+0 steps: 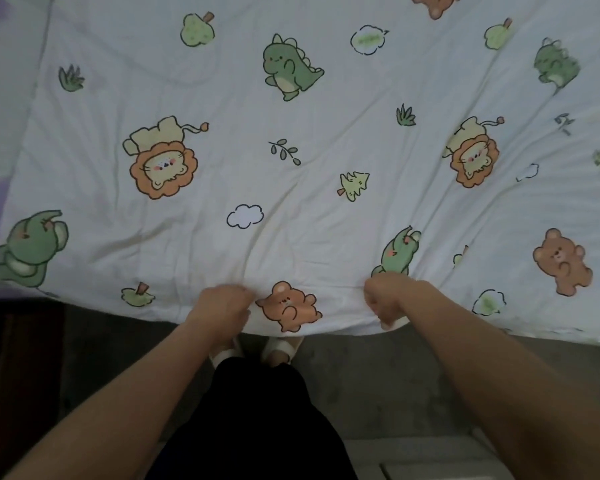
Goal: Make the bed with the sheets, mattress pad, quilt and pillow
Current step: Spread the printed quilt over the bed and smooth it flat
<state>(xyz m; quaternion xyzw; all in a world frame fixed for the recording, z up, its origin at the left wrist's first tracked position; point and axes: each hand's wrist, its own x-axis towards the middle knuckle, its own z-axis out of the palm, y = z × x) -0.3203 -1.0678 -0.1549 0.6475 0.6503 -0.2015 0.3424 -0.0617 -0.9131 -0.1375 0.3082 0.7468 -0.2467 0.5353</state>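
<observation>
Spread over the bed and filling the upper two thirds of the view: white quilt point(309, 109), lightly creased, printed with cartoon lions, green dinosaurs, brown bears, trees and clouds, its near edge hanging just past the side of the bed toward the person. Below that edge, grey floor point(378, 375), with a dark brown surface point(14, 358) at the far left. Along the left margin, showing from under the quilt, lavender cloth point(0, 64), blurred, possibly a sheet. Reaching up from the bottom corners, two bare forearms, and between them black clothing point(257, 427). At the quilt's near edge, left hand point(222, 303), knuckles up, fingers curled under and clamped on the hem. Apart from it to the right, at the same edge, right hand point(385, 299), closed into a fist with a bunch of the hem gripped inside. Fine creases fanning away from both grips across the fabric. Under the hanging edge, pale slippers point(281, 348), toes partly hidden by the quilt. Between the two hands, just beside the left one, a single brown bear print point(288, 306) on the hem.
</observation>
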